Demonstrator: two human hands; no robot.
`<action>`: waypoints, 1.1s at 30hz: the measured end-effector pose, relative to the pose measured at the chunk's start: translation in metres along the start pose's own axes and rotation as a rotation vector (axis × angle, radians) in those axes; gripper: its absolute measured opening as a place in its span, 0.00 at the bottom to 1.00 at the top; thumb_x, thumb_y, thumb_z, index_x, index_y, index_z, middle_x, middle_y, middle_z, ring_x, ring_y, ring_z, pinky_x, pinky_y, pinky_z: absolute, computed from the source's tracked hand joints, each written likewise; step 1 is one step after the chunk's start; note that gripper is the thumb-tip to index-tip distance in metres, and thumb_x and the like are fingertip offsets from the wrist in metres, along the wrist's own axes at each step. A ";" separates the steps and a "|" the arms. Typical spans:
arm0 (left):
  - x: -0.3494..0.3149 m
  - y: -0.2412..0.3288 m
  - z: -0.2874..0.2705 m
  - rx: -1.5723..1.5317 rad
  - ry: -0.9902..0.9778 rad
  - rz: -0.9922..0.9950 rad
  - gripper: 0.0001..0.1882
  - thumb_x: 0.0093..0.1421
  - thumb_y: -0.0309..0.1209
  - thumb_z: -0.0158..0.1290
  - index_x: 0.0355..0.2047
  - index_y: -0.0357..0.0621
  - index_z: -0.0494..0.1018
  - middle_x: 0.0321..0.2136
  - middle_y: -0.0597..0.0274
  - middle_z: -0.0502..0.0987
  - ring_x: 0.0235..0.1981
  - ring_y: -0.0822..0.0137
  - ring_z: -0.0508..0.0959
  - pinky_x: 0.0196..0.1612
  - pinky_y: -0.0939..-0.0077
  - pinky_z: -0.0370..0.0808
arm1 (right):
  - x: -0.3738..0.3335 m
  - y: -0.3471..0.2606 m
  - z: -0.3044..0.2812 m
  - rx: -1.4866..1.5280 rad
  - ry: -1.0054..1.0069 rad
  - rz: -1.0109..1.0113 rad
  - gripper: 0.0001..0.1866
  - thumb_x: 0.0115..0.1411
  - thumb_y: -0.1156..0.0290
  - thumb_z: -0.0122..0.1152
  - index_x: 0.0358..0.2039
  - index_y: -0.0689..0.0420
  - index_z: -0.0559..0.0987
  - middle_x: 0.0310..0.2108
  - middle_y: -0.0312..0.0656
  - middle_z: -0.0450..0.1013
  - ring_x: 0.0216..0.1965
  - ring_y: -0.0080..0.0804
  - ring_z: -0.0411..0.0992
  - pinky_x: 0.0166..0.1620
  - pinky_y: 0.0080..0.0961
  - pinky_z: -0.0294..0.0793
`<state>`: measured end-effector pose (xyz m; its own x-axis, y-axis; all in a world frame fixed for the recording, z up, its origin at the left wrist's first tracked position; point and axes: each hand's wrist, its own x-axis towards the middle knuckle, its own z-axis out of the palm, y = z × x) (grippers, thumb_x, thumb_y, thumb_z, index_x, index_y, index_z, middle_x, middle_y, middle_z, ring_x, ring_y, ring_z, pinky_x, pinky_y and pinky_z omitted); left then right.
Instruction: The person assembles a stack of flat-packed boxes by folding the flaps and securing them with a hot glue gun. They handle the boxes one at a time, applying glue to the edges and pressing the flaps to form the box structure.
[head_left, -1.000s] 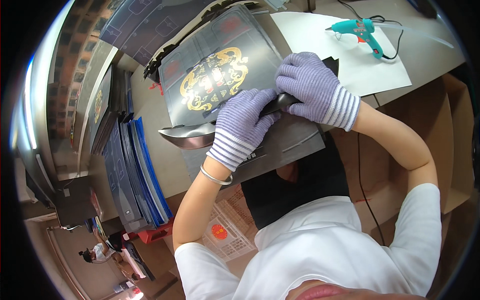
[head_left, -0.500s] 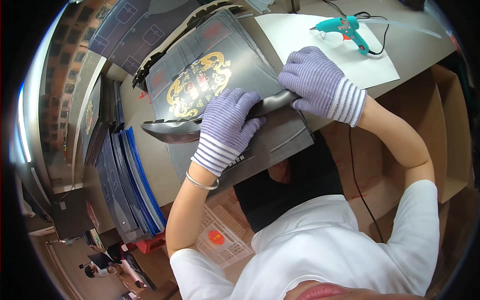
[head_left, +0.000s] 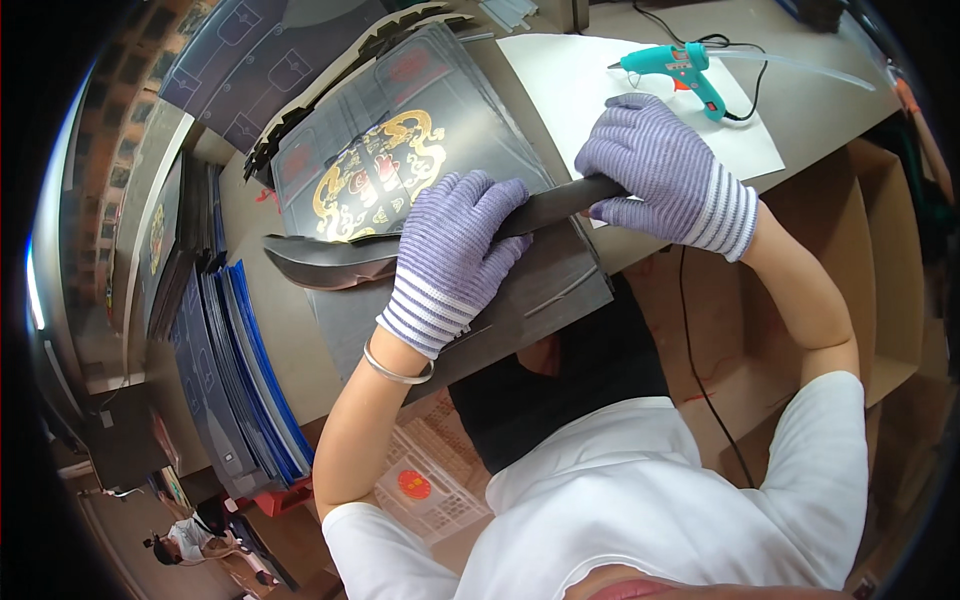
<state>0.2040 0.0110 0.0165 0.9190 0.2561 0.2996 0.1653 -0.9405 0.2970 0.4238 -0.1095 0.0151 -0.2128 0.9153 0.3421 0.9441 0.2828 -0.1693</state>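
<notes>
A long, dark, bendable strip, probably card, lies across my hands and curves at its left end. My left hand, in a purple-and-white striped glove, is closed round its middle, thumb below. Its right end is pinched by my right hand, in a matching glove. Beneath the strip are stacked dark flat sheets, the top one bearing a gold and red emblem. My left hand partly covers the strip and the stack.
A teal glue gun rests on a white sheet at the far right. Blue and grey boards stand at the left, and patterned panels behind. A cardboard box stands right of the table; another person is far off, lower left.
My right hand has moved slightly right with the strip's end, and the strip looks straighter and turned, its toothed edge no longer showing. The whole view has shifted a little.
</notes>
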 end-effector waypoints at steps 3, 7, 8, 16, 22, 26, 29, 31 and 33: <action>0.003 0.004 0.000 0.039 -0.013 0.015 0.19 0.50 0.31 0.62 0.42 0.40 0.74 0.34 0.52 0.75 0.38 0.51 0.74 0.44 0.60 0.71 | 0.000 -0.001 0.003 0.079 -0.045 0.007 0.17 0.47 0.63 0.70 0.35 0.55 0.76 0.31 0.42 0.71 0.40 0.43 0.70 0.59 0.42 0.63; 0.009 0.008 0.008 -0.031 0.001 0.013 0.19 0.51 0.31 0.62 0.43 0.40 0.74 0.33 0.51 0.76 0.37 0.50 0.76 0.41 0.60 0.73 | 0.001 -0.007 -0.003 0.175 0.050 0.035 0.21 0.48 0.59 0.69 0.40 0.55 0.75 0.33 0.42 0.72 0.41 0.44 0.70 0.56 0.41 0.65; 0.008 0.007 0.010 -0.057 -0.006 -0.004 0.19 0.51 0.31 0.62 0.43 0.40 0.74 0.33 0.51 0.76 0.36 0.50 0.76 0.41 0.60 0.73 | 0.001 -0.005 -0.009 0.086 0.110 0.008 0.21 0.49 0.59 0.69 0.40 0.55 0.75 0.34 0.42 0.73 0.41 0.44 0.71 0.53 0.39 0.67; 0.004 0.013 -0.001 -0.056 -0.041 0.008 0.19 0.54 0.37 0.60 0.43 0.40 0.75 0.31 0.51 0.76 0.34 0.50 0.75 0.40 0.59 0.73 | -0.015 0.012 -0.018 0.067 0.114 -0.125 0.12 0.47 0.69 0.68 0.33 0.55 0.79 0.27 0.39 0.73 0.34 0.39 0.72 0.42 0.36 0.69; -0.021 -0.014 -0.050 -0.248 -0.116 -0.219 0.19 0.58 0.34 0.60 0.47 0.38 0.75 0.37 0.52 0.80 0.38 0.60 0.80 0.46 0.69 0.76 | -0.009 0.025 -0.047 -0.107 0.316 -0.196 0.13 0.51 0.66 0.68 0.35 0.57 0.78 0.31 0.41 0.75 0.38 0.42 0.73 0.46 0.37 0.69; -0.040 -0.026 -0.073 -0.451 -0.155 -0.424 0.13 0.56 0.22 0.60 0.42 0.37 0.79 0.34 0.60 0.81 0.35 0.74 0.78 0.44 0.80 0.76 | -0.005 0.026 -0.031 -0.034 0.315 -0.103 0.16 0.51 0.65 0.69 0.39 0.56 0.79 0.37 0.40 0.76 0.46 0.42 0.72 0.53 0.38 0.69; -0.043 -0.038 -0.073 -0.487 -0.107 -0.448 0.13 0.53 0.20 0.62 0.40 0.36 0.79 0.33 0.59 0.81 0.34 0.74 0.78 0.42 0.79 0.76 | -0.003 0.024 -0.023 0.038 0.212 -0.135 0.14 0.50 0.68 0.69 0.37 0.56 0.78 0.38 0.40 0.75 0.45 0.42 0.72 0.55 0.40 0.68; -0.039 -0.041 -0.076 -0.431 -0.140 -0.464 0.13 0.51 0.20 0.62 0.39 0.35 0.79 0.33 0.59 0.81 0.34 0.73 0.78 0.42 0.78 0.77 | -0.003 0.025 -0.018 0.173 0.178 -0.079 0.14 0.49 0.69 0.69 0.37 0.56 0.77 0.37 0.39 0.75 0.44 0.41 0.72 0.54 0.39 0.67; -0.038 -0.042 -0.072 -0.380 -0.151 -0.459 0.13 0.49 0.19 0.62 0.38 0.35 0.78 0.33 0.58 0.81 0.34 0.70 0.79 0.42 0.77 0.77 | -0.004 0.018 -0.016 0.290 0.121 0.042 0.14 0.49 0.70 0.69 0.37 0.56 0.77 0.37 0.39 0.74 0.43 0.41 0.71 0.53 0.37 0.67</action>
<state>0.1358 0.0568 0.0581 0.8296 0.5553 -0.0586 0.4424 -0.5895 0.6758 0.4454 -0.1133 0.0258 -0.1277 0.8920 0.4335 0.8367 0.3316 -0.4358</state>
